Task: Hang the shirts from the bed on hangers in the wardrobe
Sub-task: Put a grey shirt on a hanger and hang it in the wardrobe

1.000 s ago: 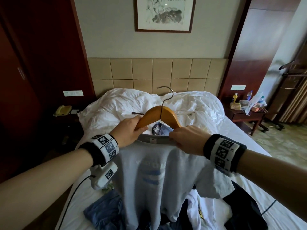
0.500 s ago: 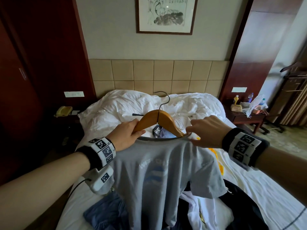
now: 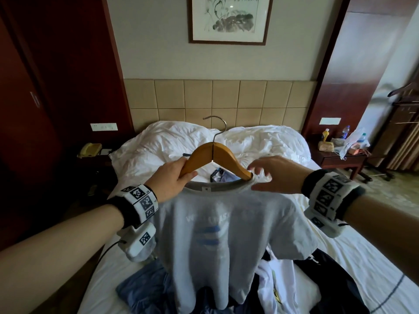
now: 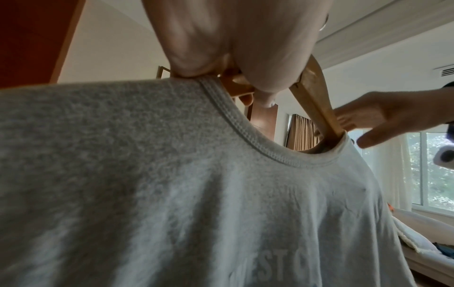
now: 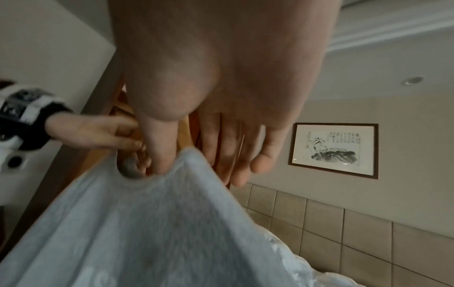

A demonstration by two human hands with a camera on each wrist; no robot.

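Grey shirt (image 3: 217,234): draped on a wooden hanger (image 3: 214,155), held up over the bed (image 3: 353,257); both hanger arms pass inside the collar, metal hook upward; faint lettering and blue stripes on the chest; hem hanging down over the clothes below. Left hand (image 3: 172,177): fingers and thumb curled round the hanger's left arm at the collar, gripping wood; the left wrist view confirms this clasp. Right hand (image 3: 274,175): fingers spread and straight, thumb at the collar beside the hanger's right arm, nothing clasped; whether the thumb touches the cloth cannot be told. Bed: rumpled white duvet (image 3: 186,141) at the head; more clothes at the foot, a blue garment (image 3: 145,288) left, white (image 3: 278,286) and dark (image 3: 335,282) ones right. Surroundings: tiled headboard (image 3: 217,98); framed ink picture (image 3: 227,18) above; yellow phone (image 3: 89,149) on the left; nightstand (image 3: 340,158) with bottles on the right.
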